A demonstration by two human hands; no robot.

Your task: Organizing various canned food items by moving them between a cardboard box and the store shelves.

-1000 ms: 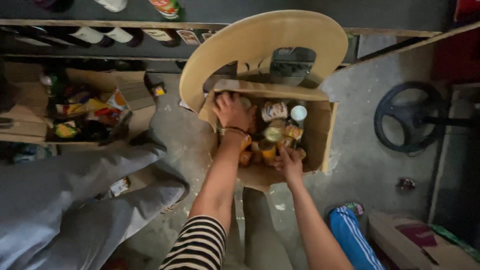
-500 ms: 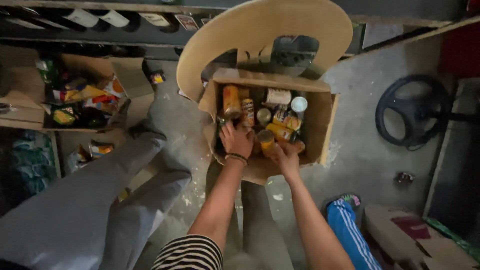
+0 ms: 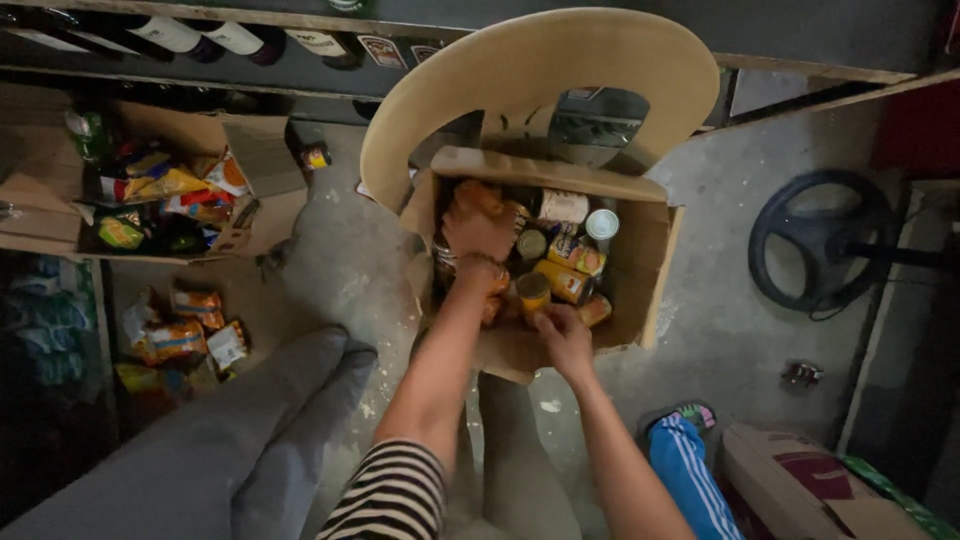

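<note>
Two bare hands reach down into an open cardboard box (image 3: 650,270) that sits on the seat of a tan plastic chair (image 3: 540,70), as the head camera shows from above. The left hand (image 3: 478,225) is deep in the left part of the box, its fingers curled down on some orange packets (image 3: 478,197); I cannot tell if it really grips one. The right hand (image 3: 562,335) is at the near edge of the box, and its fingers are pinched on the lower side of a yellow can (image 3: 532,290) that stands upright among the other goods. Just beside this can lie more cans and jars: one with a dark round lid (image 3: 530,244), one with a white lid (image 3: 602,223), and a yellow can on its side (image 3: 562,281).

On the left of the chair, on the concrete floor (image 3: 340,270), a second cardboard box (image 3: 255,160) holds colourful snack bags. More snack bags (image 3: 185,335) lie on the floor below it. Bottles (image 3: 170,35) lie on a shelf at the top. A black steering wheel (image 3: 815,240) rests on the floor at the right, well apart from the box. Grey trouser legs (image 3: 250,440) stretch out at the lower left.
</note>
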